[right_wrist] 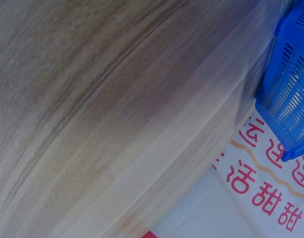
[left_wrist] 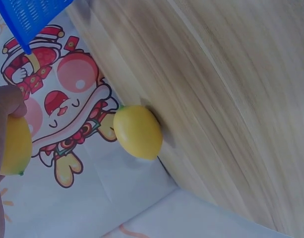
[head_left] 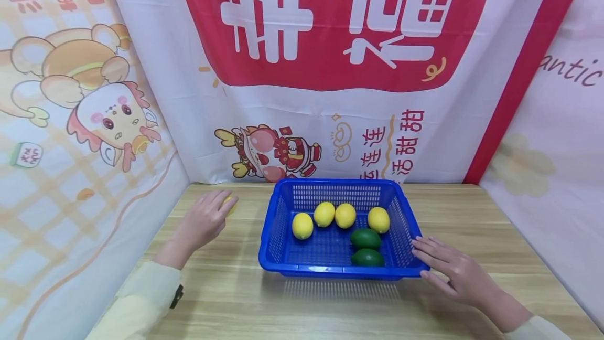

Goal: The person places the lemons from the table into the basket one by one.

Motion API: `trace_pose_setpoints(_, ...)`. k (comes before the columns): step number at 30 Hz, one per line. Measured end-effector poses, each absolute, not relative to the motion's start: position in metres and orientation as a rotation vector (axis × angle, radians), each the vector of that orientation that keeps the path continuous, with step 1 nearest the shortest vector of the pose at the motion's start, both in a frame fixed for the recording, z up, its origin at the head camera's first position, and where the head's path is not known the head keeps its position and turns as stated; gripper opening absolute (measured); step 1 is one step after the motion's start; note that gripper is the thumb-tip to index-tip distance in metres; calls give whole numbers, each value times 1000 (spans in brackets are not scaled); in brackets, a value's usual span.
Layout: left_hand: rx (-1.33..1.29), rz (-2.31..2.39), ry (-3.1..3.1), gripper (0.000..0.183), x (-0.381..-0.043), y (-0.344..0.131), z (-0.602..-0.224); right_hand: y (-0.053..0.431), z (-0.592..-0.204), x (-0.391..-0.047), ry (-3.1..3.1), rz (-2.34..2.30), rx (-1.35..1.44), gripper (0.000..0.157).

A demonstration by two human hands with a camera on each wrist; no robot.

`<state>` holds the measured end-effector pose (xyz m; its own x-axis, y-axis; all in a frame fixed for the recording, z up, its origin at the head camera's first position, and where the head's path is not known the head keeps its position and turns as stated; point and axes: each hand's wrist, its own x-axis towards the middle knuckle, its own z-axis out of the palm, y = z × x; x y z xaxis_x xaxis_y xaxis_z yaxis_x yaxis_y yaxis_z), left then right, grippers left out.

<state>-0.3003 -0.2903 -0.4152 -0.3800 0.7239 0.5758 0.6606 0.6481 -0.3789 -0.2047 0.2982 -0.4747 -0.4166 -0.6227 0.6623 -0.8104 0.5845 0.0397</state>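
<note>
My left hand (head_left: 207,218), left of the basket, grips a yellow lemon (left_wrist: 17,146); only a sliver of yellow shows past its fingers in the head view. A second lemon (left_wrist: 138,131) lies on the table near the back wall in the left wrist view, hidden behind the hand in the head view. The blue basket (head_left: 340,269) contains several lemons (head_left: 345,216) across its back half and two dark green fruits (head_left: 365,238), one in front of the other, toward the front right. With its fingers extended, my right hand (head_left: 460,272) touches the basket's right rim.
The basket stands on a wood-grain table (head_left: 330,314). Behind it hangs a printed white and red cloth (head_left: 330,104), with more printed cloth (head_left: 71,172) on the left side and along the right.
</note>
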Motion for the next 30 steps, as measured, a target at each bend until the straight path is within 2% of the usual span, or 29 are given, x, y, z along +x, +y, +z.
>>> trace_pose_setpoints(30, -1153, 151, -2161, 47, -298, -239, -395, 297, -477, -206, -2140, 384, 1148, 51)
